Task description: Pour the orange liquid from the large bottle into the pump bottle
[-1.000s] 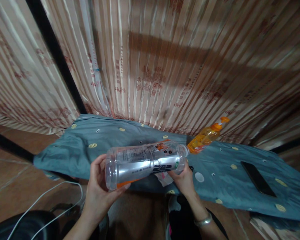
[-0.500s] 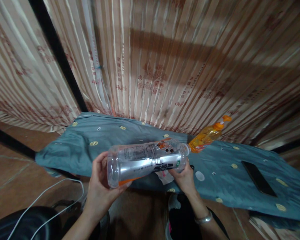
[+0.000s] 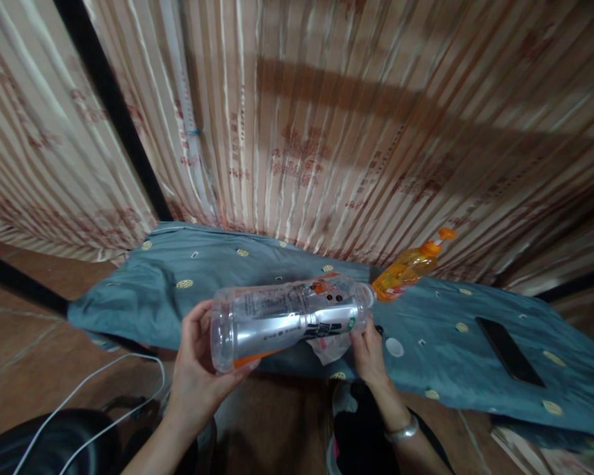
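A large clear plastic bottle (image 3: 287, 320) with a silver and orange label lies sideways in the air above the blue-green cloth (image 3: 218, 264). My left hand (image 3: 198, 363) is wrapped round its base end. At the neck end, my right hand (image 3: 369, 349) grips the bottle from below, some of its fingers hidden behind it. The bottle's mouth points right and shows no cap. An orange pump bottle (image 3: 408, 270) with yellow liquid stands beyond the neck. On the cloth near my right hand are a white round disc (image 3: 395, 347) and a crumpled clear wrapper (image 3: 330, 348).
A black phone (image 3: 509, 351) lies on the cloth at the right. A striped curtain (image 3: 297, 132) hangs behind, with a dark pole (image 3: 113, 112) at the left. A white cable (image 3: 99, 369) loops over a black seat (image 3: 54, 442) at the lower left.
My right hand's fingers have shifted slightly at the neck end, with the thumb drawn closer to the bottle's underside. The bottle and my left hand are almost unmoved.
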A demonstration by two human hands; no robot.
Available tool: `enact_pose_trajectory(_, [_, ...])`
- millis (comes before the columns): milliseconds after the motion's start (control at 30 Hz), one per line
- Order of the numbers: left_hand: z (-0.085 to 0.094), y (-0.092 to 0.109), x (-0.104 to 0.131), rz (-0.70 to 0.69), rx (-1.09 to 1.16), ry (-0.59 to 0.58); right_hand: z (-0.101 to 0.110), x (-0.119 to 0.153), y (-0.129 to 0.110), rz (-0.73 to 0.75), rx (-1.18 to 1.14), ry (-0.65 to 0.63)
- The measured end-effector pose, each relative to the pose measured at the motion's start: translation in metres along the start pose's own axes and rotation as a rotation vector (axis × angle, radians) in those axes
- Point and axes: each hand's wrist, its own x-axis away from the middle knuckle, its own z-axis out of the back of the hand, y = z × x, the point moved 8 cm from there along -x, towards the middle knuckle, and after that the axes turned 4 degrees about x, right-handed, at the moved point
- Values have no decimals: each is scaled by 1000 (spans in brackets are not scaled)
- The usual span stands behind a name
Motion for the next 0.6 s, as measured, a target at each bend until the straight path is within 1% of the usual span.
enact_pose_trajectory(200, [0,2,3,31,31,48,-1,2,1,-4,49,-5])
enact_pose_trajectory(267, [1,1,2,16,29,41,-2,2,-1,-1,48,-13])
enact_pose_trajectory(367, [0,1,0,-37,-2,-12,-1,1,-2,-9,48,-14])
enact_pose_trajectory(433, [1,0,-1,-48,-19,-23,0,1,-2,-1,43,-7])
enact_pose_trajectory(600, [7,-3,2,-4,4,64,0,0,-2,26,23,-13])
